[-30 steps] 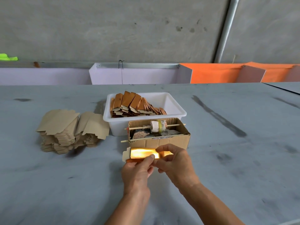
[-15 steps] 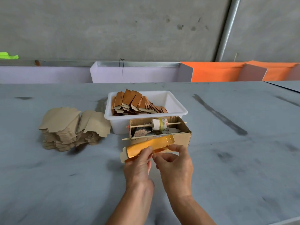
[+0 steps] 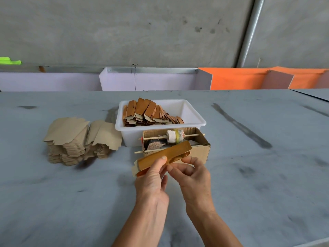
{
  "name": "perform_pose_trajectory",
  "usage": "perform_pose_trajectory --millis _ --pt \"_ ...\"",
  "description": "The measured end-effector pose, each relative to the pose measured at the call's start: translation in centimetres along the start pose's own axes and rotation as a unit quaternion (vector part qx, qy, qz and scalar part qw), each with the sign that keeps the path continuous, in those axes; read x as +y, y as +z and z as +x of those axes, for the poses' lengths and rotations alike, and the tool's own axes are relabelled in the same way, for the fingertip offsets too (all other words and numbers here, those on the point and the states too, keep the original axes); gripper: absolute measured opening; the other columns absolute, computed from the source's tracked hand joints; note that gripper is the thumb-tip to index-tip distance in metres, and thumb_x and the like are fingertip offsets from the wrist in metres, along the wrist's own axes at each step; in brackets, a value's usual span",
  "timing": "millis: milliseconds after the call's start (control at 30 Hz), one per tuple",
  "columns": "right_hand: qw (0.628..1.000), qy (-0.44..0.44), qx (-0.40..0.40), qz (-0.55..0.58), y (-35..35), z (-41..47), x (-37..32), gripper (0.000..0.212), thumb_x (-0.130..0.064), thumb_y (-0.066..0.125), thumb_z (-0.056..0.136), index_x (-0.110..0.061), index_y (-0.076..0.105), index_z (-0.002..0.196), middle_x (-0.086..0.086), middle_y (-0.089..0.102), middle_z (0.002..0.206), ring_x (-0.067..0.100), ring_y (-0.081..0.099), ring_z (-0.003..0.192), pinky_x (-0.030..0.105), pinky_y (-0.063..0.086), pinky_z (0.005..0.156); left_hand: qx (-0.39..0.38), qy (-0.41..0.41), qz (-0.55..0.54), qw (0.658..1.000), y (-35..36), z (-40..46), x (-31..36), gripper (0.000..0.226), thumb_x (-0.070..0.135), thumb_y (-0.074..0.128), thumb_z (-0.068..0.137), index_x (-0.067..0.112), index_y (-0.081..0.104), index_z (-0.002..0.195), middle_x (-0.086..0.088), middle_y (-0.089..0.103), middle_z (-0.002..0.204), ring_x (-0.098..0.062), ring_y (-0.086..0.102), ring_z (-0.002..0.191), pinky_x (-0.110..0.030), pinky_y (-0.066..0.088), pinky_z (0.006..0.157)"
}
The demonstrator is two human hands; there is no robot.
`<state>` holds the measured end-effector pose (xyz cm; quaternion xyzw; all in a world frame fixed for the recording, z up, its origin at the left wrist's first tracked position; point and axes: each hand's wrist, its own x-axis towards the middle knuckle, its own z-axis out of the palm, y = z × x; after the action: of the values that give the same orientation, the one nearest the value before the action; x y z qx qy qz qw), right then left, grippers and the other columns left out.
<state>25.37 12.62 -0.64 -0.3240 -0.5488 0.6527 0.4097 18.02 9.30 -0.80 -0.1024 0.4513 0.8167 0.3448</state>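
A long, narrow golden-orange carton (image 3: 165, 154) with pale flaps is folded up and held tilted above the table. My left hand (image 3: 153, 177) grips its lower left part, thumb on top. My right hand (image 3: 192, 173) pinches its lower edge near the right end with curled fingers. Just behind it stands a small open cardboard box (image 3: 199, 148) with two thin sticks across it and a cloth-wrapped roller (image 3: 174, 136) on the far stick.
A white plastic tub (image 3: 194, 113) behind the box holds several folded orange cartons (image 3: 147, 113). A stack of flat tan carton blanks (image 3: 78, 139) lies to the left on the grey table (image 3: 258, 175). Purple and orange bins line the far edge.
The carton went from lying flat and open in front of the box to folded shut and tilted up to the right. Both hands rose with it.
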Motion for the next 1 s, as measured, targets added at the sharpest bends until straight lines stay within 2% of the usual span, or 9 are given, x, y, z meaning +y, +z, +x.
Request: perform_pose_trajectory --millis 100,233,400,467,533,700,833,1000 --pt "0.999 -0.037 -0.002 -0.026 -0.1 0.1 0.3 0.033 -0.003 0.077 0.073 -0.014 0.056 0.095 0.004 0.073 0.074 0.019 0.070 0.075 0.030 0.054 0.073 0.002 -0.016 0.009 1.000 0.2 -0.2 0.1 0.018 0.011 0.074 0.074 0.016 0.061 0.085 -0.004 0.069 0.086 -0.011 0.062 0.071 -0.027 0.040 0.061" --pt "0.996 -0.072 0.007 -0.046 -0.1 0.3 0.6 0.034 -0.005 0.078 0.072 -0.016 0.056 0.095 0.003 0.072 0.073 0.022 0.069 0.076 0.036 0.055 0.078 0.005 -0.028 0.021 0.999 0.2 -0.3 0.3 0.030 0.013 0.076 0.072 0.014 0.060 0.098 -0.005 0.067 0.093 -0.013 0.060 0.076 -0.029 0.040 0.058" --pt "0.994 -0.099 0.016 -0.042 -0.2 0.4 0.6 0.035 -0.007 0.080 0.070 -0.018 0.056 0.094 0.001 0.072 0.073 0.027 0.065 0.076 0.031 0.053 0.071 0.002 -0.046 0.026 0.999 0.3 -0.2 0.6 0.038 0.015 0.077 0.071 0.014 0.058 0.104 -0.003 0.063 0.094 -0.013 0.056 0.077 -0.029 0.040 0.055" --pt "0.995 -0.098 0.019 -0.027 -0.2 0.3 0.7 0.035 -0.008 0.081 0.069 -0.016 0.058 0.094 0.002 0.072 0.073 0.026 0.064 0.075 0.034 0.052 0.071 0.001 -0.049 0.030 0.998 0.2 -0.2 0.5 0.037 0.015 0.077 0.071 0.013 0.058 0.103 -0.003 0.062 0.094 -0.013 0.055 0.078 -0.029 0.040 0.055" --pt "0.996 -0.087 0.015 -0.009 -0.3 0.1 0.8 0.034 -0.008 0.080 0.069 -0.012 0.059 0.095 0.004 0.071 0.071 0.021 0.064 0.072 0.038 0.051 0.073 0.000 -0.051 0.028 0.998 0.2 -0.3 0.4 0.036 0.014 0.077 0.071 0.013 0.058 0.102 -0.004 0.062 0.094 -0.013 0.055 0.078 -0.029 0.040 0.056" --pt "0.997 -0.020 -0.009 0.071 -0.6 -0.2 1.2 0.029 -0.008 0.078 0.069 -0.005 0.062 0.094 0.012 0.072 0.073 0.018 0.066 0.069 0.028 0.049 0.070 0.004 -0.042 0.031 0.999 0.0 -0.2 -0.2 0.033 0.011 0.076 0.072 0.012 0.059 0.101 -0.004 0.061 0.088 -0.014 0.055 0.077 -0.028 0.039 0.058" --pt "0.995 0.016 -0.023 0.100 -0.6 -0.2 0.8 0.015 0.003 0.072 0.074 -0.003 0.064 0.084 0.007 0.069 0.066 0.005 0.059 0.054 0.014 0.044 0.053 0.018 -0.033 0.034 0.999 -0.1 0.0 -0.4 0.034 0.008 0.077 0.070 0.011 0.060 0.099 -0.007 0.062 0.090 -0.016 0.057 0.078 -0.028 0.041 0.058" --pt "0.983 0.114 -0.012 0.142 -0.7 -0.3 0.8 0.016 0.004 0.063 0.079 -0.011 0.065 0.074 0.001 0.063 0.065 0.007 0.052 0.056 0.024 0.038 0.059 -0.008 -0.073 0.054 0.996 -0.3 0.3 -0.2 0.025 0.004 0.074 0.070 0.013 0.061 0.089 -0.007 0.062 0.086 -0.016 0.055 0.076 -0.029 0.042 0.058"
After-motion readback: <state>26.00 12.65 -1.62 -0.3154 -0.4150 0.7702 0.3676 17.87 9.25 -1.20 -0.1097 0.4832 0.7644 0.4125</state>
